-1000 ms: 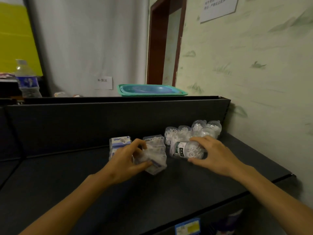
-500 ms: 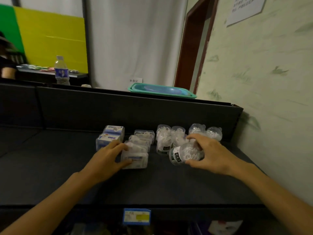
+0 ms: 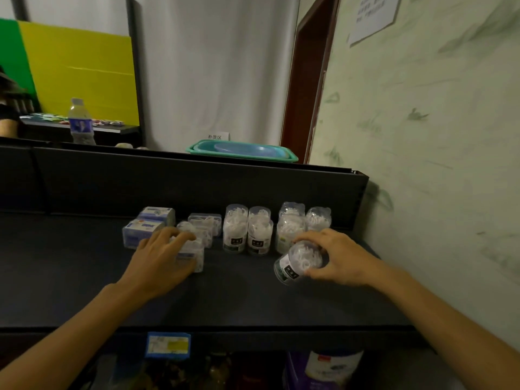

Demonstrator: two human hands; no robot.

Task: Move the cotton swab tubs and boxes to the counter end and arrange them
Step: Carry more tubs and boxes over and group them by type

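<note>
**Here, both hands on clear plastic swab containers**

Here the right hand (image 3: 334, 257) curls its fingers (image 3: 312, 237) over a round, clear tub (image 3: 298, 261) of white cotton swabs, tilted on the matte black surface (image 3: 84, 277) just in front of the upright tubs (image 3: 259, 229). The left hand (image 3: 160, 257) clasps a clear rectangular box (image 3: 194, 253), fingers draped over its top, beside two blue-labelled boxes (image 3: 143, 232).

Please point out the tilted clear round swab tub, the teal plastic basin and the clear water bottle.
Tilted clear round swab tub (image 3: 298, 261), head view, its side wall.
Teal plastic basin (image 3: 291, 158), head view, near rim.
Clear water bottle (image 3: 81, 126), head view, blue label.
</note>
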